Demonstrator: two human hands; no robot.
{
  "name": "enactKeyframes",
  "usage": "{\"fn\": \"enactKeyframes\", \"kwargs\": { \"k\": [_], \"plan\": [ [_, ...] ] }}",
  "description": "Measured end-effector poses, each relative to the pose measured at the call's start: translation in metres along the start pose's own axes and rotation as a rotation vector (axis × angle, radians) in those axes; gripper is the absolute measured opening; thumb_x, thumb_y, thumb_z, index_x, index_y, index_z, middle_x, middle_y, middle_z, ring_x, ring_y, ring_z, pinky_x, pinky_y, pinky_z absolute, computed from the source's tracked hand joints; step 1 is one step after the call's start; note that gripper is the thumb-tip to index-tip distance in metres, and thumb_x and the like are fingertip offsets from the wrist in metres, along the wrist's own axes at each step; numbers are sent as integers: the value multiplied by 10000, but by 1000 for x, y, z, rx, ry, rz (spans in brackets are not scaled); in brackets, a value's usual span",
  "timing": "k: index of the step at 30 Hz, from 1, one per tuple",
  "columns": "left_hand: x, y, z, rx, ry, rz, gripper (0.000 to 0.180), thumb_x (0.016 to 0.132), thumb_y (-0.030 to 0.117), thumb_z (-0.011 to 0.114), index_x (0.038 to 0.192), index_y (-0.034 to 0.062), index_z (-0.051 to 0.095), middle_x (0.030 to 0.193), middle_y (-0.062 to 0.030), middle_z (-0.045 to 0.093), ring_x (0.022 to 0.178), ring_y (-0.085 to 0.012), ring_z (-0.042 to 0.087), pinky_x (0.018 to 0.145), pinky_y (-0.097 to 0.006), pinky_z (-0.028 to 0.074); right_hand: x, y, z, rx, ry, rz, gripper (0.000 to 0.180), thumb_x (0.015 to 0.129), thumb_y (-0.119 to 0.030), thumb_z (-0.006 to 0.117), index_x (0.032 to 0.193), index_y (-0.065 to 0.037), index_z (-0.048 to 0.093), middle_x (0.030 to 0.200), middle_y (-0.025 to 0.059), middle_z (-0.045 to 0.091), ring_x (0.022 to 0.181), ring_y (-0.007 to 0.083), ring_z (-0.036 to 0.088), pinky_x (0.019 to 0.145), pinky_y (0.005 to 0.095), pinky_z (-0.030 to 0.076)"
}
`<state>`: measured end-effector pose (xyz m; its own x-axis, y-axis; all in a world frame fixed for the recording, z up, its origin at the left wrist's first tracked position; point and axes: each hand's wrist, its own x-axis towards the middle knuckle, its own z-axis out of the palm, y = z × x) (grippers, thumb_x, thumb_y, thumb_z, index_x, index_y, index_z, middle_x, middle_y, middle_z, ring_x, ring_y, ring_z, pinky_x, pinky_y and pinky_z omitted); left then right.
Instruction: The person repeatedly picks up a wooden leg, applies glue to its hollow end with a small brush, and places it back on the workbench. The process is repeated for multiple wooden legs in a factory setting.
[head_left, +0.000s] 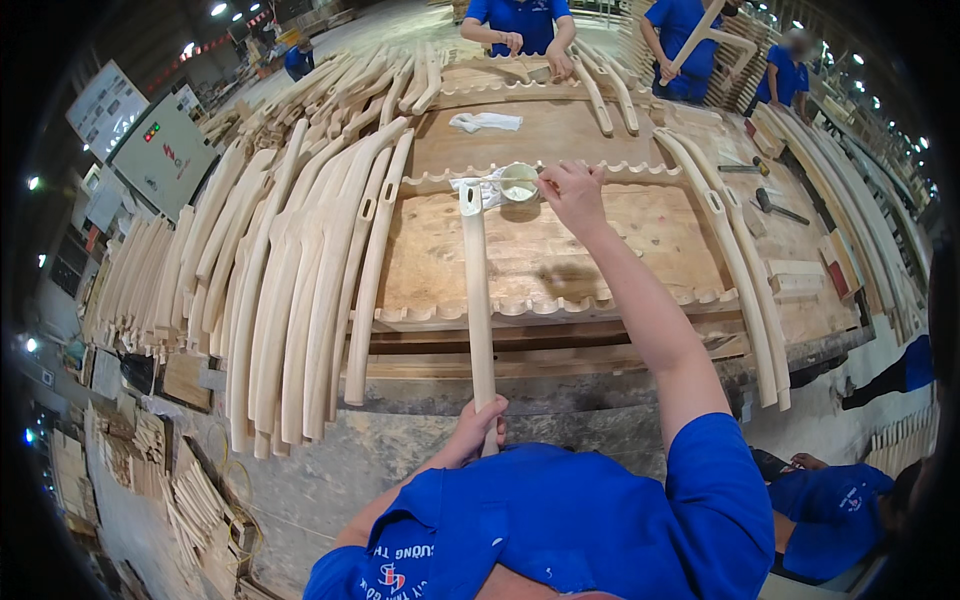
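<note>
My left hand (478,430) is closed around the near end of a long pale wooden chair leg (480,310), which points away from me over the bench. At its far end there is an oblong slot with white glue around it. My right hand (574,196) is pinched on a thin stick (524,181) that reaches over a small white cup (519,193). Pale paste, which looks like glue, is inside the cup. A crumpled white cloth (492,190) lies between the cup and the leg's slotted end.
Curved wooden parts (310,270) are stacked along the left. More slotted pieces (715,200) lie on the right, near two hammers (780,207). Scalloped wooden rails (640,174) cross the bench (620,250). Another cloth (486,122) lies farther back. Co-workers in blue (518,25) stand beyond; one (830,515) is at lower right.
</note>
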<state>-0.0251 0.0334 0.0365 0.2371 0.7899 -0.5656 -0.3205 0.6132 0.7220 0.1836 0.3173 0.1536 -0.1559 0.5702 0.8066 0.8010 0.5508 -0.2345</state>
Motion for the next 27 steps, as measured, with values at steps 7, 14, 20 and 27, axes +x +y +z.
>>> {"fn": "enactKeyframes", "kwargs": {
  "k": [7,14,20,27],
  "plan": [
    [-1,2,-1,4,-10,-2,262,852,235,606,1009,64,486,662,-53,480,526,-144,485,462,-280,418,-11,-3,-5,68,-89,35,98,787,-224,659,772,-155,591,755,-23,572,814,176,533,798,380,296],
    [1,-2,-1,-12,-11,9,258,857,231,605,1009,57,490,670,-55,482,547,-137,485,470,-275,424,-8,-8,7,0,21,-1,97,778,-221,665,761,-158,594,756,-22,572,817,177,531,791,382,300],
    [0,0,0,6,4,16,257,847,238,605,997,66,487,658,-60,480,493,-154,484,456,-282,412,-5,-11,0,55,-39,16,89,785,-229,656,773,-162,598,772,-19,577,829,181,532,793,387,300],
    [0,-1,2,7,9,18,260,847,243,604,999,64,492,651,-59,481,492,-157,488,456,-286,415,-11,-13,8,26,-34,-9,106,796,-242,649,764,-155,598,783,-16,570,833,178,532,796,380,287]
  ]
}}
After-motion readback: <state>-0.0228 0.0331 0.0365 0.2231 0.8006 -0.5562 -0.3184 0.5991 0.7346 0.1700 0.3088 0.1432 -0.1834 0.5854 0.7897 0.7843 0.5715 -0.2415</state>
